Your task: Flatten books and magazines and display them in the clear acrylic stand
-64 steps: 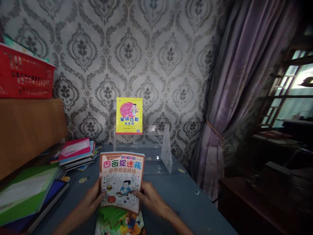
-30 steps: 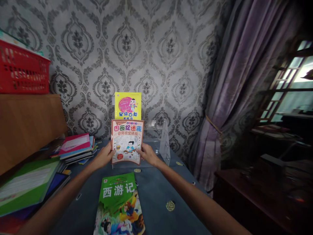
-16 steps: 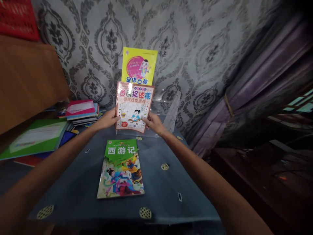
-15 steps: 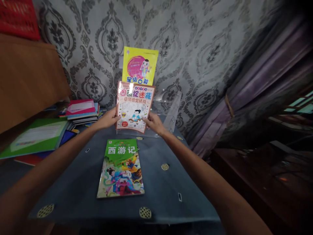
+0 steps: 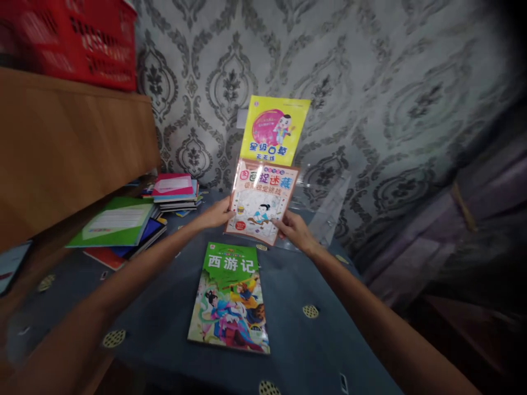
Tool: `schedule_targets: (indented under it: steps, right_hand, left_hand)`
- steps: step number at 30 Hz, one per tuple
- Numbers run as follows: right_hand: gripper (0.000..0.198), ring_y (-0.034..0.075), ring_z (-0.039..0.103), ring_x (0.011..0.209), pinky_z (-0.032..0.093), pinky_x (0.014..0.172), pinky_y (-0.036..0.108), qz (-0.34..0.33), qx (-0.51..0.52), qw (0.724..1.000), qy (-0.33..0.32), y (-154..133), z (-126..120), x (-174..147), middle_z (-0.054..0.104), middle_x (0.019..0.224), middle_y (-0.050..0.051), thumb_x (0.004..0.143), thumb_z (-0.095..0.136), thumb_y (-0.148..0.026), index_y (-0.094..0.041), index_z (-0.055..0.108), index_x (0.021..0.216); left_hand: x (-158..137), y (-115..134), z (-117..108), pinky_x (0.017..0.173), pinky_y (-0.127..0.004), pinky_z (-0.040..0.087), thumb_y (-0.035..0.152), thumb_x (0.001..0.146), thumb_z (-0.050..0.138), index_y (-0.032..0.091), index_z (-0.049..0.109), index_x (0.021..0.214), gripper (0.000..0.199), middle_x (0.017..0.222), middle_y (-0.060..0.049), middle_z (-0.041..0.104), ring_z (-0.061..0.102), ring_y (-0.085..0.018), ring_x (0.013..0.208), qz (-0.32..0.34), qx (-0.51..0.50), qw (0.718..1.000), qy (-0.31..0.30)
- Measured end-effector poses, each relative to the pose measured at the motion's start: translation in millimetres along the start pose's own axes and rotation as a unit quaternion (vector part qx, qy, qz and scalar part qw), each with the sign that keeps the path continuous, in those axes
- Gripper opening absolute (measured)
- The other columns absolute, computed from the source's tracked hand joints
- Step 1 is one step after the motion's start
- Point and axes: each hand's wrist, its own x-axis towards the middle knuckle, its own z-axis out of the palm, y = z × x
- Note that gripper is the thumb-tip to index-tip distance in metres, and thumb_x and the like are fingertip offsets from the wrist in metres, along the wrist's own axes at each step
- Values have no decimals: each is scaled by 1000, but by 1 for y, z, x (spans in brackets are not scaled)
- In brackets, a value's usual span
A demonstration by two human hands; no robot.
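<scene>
Wallpaper point(image 5: 231, 82) with grey medallions backs the blue-covered desk point(image 5: 290, 329); left hand point(image 5: 216, 214) and right hand point(image 5: 298, 232) grip an orange-bordered book point(image 5: 262, 203) by its sides.

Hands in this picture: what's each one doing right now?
Left hand: closed on the left edge of the brown-bordered book.
Right hand: closed on the same book's right edge.

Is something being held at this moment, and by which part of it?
The orange-bordered book, by the lower half of its side edges: left grip on the left edge, right grip on the right.
</scene>
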Motion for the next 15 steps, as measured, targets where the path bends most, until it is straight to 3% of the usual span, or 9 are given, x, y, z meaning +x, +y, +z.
schedule_targets:
  steps: [6, 11, 15]
  right_hand:
    - [46, 14, 49, 40, 43, 39, 28, 1, -17, 1000, -15, -17, -12, 12, 57, 54, -2, 80, 56, -67, -22, 53, 86]
    - [30, 15, 53, 42, 46, 43, 26, -48, -107, 993, 16, -57, -54, 48, 57, 51, -3, 88, 53, -52, -22, 50, 83]
    - [19, 16, 57, 45, 49, 49, 26, -81, -181, 978, 59, -90, -87, 88, 59, 51, -2, 91, 54, -38, -21, 53, 83]
  left_hand:
    - [13, 16, -14, 104, -43, 50, 20, 80, 53, 17, 57, 132, 52, 131, -11, 68, 63, -29, 120, 43, 11, 999, 16]
    - [61, 38, -47, 98, -46, 55, 20, 80, 53, 20, 55, 135, 55, 129, -8, 69, 66, -29, 115, 81, 0, 996, 43]
    - [102, 61, -79, 89, -46, 59, 20, 79, 55, 17, 57, 130, 51, 117, -9, 73, 69, -29, 104, 93, 33, 990, 106]
